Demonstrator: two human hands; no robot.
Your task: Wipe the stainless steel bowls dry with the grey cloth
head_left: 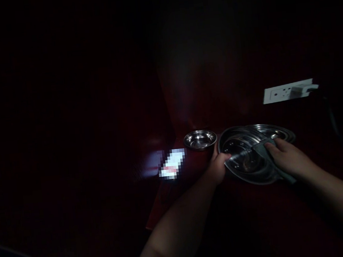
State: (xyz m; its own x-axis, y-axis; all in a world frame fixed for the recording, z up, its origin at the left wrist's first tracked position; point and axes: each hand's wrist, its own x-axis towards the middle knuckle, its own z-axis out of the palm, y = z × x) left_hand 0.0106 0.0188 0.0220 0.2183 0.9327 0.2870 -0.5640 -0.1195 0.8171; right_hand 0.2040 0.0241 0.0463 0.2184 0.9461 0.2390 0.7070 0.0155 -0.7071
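The scene is very dark. My left hand (218, 165) grips the left rim of a tilted steel plate (243, 158), thumb over the edge. My right hand (288, 158) presses a grey cloth (263, 150) against the plate's inner face, fingers closed on the cloth. Behind the held plate lies another steel plate (276, 131), partly hidden. A small steel bowl (200, 139) stands just left of the plates, apart from my left hand.
A lit phone screen (171, 164) lies on the dark red table (178, 200) left of the bowl. A white wall socket (280, 92) with a plug in it (304, 88) sits at the upper right. The table's near-left edge runs diagonally.
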